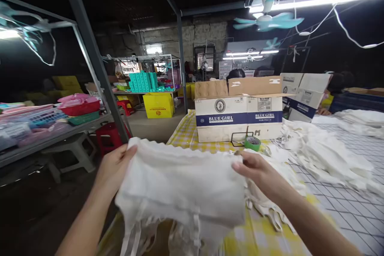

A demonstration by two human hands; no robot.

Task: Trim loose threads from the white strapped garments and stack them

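A white strappy garment (183, 180), like a camisole top, hangs stretched between my two hands, its wavy hem uppermost and thin straps dangling below. My left hand (117, 164) is closed on its left upper corner. At the right upper corner, my right hand (255, 168) pinches the cloth between thumb and fingers. The garment hangs over the yellow checked tablecloth (261, 228). Beneath and beyond my right forearm, more white garments with straps (270, 204) lie on the table.
A Blue Girl carton (222, 132) stands beyond the garment, a green tape roll (252, 143) and black wire stand (238, 139) before it. White garments (327, 156) are heaped at right. Left are a metal post (99, 56), red stool (109, 138) and shelf of baskets (84, 108).
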